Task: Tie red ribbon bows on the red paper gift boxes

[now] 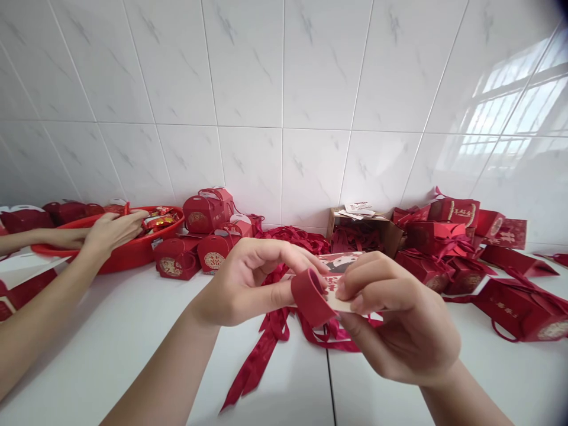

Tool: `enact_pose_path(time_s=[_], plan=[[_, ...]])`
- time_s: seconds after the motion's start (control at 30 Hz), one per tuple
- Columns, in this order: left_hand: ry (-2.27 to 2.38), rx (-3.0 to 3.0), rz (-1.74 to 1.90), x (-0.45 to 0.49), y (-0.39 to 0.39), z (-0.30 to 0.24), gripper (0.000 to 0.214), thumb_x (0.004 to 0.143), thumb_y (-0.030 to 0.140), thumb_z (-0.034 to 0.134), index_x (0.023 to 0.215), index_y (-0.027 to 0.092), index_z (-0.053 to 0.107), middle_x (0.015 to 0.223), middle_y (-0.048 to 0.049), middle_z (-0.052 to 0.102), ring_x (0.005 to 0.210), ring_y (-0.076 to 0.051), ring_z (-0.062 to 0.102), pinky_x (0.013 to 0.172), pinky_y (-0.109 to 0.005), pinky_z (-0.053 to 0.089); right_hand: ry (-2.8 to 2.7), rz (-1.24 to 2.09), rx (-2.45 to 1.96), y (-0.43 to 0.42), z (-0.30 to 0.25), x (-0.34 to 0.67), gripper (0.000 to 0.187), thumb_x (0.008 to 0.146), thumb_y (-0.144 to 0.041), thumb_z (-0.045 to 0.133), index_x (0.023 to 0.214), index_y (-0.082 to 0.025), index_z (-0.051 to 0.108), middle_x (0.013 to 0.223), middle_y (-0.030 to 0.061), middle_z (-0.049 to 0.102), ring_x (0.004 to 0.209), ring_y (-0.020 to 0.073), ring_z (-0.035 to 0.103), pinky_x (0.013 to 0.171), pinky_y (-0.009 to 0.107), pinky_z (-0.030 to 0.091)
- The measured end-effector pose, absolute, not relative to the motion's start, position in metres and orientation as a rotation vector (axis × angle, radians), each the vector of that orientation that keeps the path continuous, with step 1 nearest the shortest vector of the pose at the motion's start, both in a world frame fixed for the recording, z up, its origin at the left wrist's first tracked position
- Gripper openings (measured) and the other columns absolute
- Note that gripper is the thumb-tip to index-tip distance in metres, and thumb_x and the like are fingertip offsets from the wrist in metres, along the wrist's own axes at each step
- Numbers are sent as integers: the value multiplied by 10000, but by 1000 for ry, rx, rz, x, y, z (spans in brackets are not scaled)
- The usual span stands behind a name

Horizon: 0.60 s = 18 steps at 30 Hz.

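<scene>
In the middle of the head view, my left hand (261,284) is closed, thumb and fingers pinching a curled red strap (313,299). My right hand (394,316) grips the near edge of a printed cream, red and dark card (339,260), thumb underneath and fingers on top. The strap bends over the card's left front part. How the two are joined is hidden behind my fingers. Dark red ribbon (255,364) trails on the white table below both hands, and more ribbon (297,236) lies heaped behind them.
At left, another person's hands (113,228) reach over a red basin (119,257) holding shiny wrapped sweets (160,222). Red gift boxes (206,213) stand beside it. A cardboard box (390,231) holds ribbon and cards. More red boxes (437,236) are piled at right. A tiled wall (284,118) rises behind.
</scene>
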<state>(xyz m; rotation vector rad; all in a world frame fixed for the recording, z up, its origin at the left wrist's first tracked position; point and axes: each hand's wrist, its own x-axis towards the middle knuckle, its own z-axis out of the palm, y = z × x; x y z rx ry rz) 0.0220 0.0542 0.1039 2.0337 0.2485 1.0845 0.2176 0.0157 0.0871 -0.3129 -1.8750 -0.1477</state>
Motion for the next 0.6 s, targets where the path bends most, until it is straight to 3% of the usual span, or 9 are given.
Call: enact_pose_path(time_s=[0.23, 0.33, 0.43, 0.6], plan=[[176, 2076, 987, 16, 55, 105, 112, 851, 277, 617, 881, 270, 725, 890, -85, 743, 988, -273, 670, 877, -469, 537, -1928, -193, -267, 13, 87, 218, 288, 681, 33, 536, 832, -206, 478, 715, 27, 616, 611, 151, 591, 529, 310, 480], [120, 2214, 944, 16, 53, 108, 190, 780, 337, 695, 954, 263, 717, 962, -103, 733, 1031, -293, 650, 936, -482, 509, -1869, -169, -254, 13, 85, 218, 309, 675, 45, 538, 843, -208, 489, 718, 25, 610, 618, 150, 586, 538, 314, 490], [102, 2293, 1072, 22, 50, 107, 259, 734, 178, 738, 979, 253, 696, 1009, -90, 723, 1007, -266, 659, 912, -444, 537, -1776, -158, -225, 17, 81, 219, 332, 660, 63, 561, 853, -203, 516, 732, 32, 611, 646, 159, 591, 553, 321, 509], [151, 2463, 1468, 32, 50, 102, 262, 806, 16, 596, 888, 245, 695, 868, -43, 742, 848, -191, 697, 788, -354, 582, -1734, -177, -223, 25, 76, 221, 325, 678, 42, 599, 900, -195, 567, 762, 40, 626, 683, 180, 616, 580, 339, 530]])
